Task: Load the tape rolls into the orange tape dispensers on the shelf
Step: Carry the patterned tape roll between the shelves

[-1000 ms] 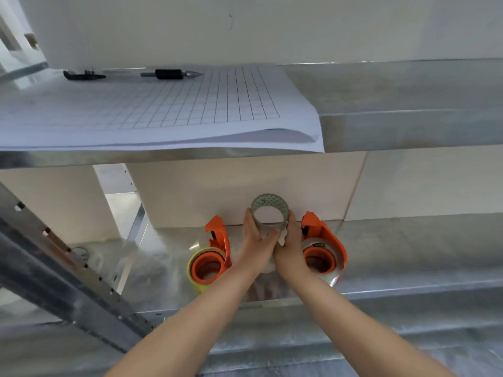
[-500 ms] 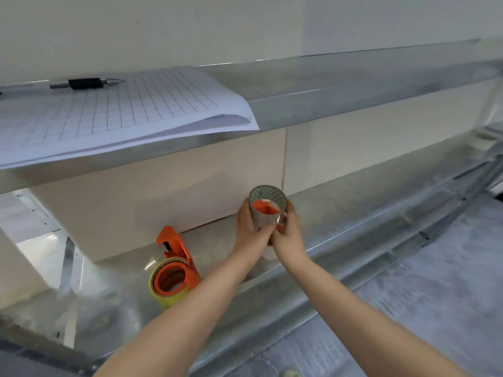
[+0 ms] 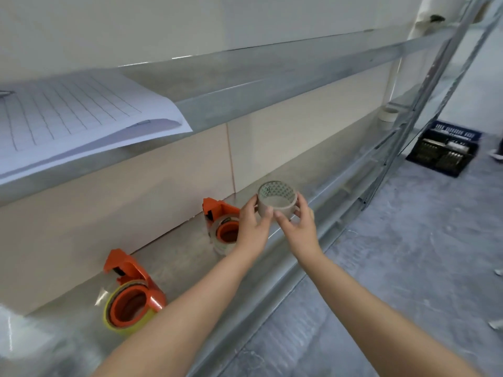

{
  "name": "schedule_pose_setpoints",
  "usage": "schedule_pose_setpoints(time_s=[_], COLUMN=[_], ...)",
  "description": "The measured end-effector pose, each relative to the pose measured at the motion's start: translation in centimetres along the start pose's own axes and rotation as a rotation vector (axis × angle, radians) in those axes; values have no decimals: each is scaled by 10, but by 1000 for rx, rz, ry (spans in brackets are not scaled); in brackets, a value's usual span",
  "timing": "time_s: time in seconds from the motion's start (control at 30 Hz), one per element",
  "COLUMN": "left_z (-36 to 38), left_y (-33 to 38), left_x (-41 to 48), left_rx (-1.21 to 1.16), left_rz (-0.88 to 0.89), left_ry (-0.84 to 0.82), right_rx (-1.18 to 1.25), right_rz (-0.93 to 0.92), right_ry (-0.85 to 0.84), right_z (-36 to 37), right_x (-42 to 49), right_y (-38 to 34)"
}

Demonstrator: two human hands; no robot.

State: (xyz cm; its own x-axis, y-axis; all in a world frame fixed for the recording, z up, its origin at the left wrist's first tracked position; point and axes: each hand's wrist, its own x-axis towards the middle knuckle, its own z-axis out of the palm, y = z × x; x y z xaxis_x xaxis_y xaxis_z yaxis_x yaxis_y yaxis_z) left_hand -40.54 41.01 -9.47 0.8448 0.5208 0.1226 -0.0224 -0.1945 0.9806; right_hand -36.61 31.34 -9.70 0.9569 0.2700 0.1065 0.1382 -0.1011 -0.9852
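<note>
Progress looks well along. Two orange dispensers stand on the shelf (image 3: 187, 257). The near dispenser (image 3: 128, 278) carries a yellow roll (image 3: 109, 321) round its hub. The far dispenser (image 3: 217, 213) seems to carry a clear one, though the left hand (image 3: 251, 227) partly hides it. Both hands hold a third roll (image 3: 275, 209) in the air just right of the far dispenser, above the shelf. The left hand pinches its left side and the right hand (image 3: 298, 224) its right, fingers curled round the rim. No empty dispenser shows, and I cannot tell whether this roll is fresh tape or a bare core. At most, this roll is left to seat or set aside.
</note>
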Motion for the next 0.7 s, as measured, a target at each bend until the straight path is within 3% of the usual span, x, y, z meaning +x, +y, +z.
schedule_pose_setpoints(time_s=[0.7], left_z=[237], left_y=[29], left_x=[106], left_rx=[-106], left_rz=[46], left_ry=[-220], right_rx=[36], right_rz=[-55], right_ry=[245], right_z=[-211], right_x=[129], right_y=[31])
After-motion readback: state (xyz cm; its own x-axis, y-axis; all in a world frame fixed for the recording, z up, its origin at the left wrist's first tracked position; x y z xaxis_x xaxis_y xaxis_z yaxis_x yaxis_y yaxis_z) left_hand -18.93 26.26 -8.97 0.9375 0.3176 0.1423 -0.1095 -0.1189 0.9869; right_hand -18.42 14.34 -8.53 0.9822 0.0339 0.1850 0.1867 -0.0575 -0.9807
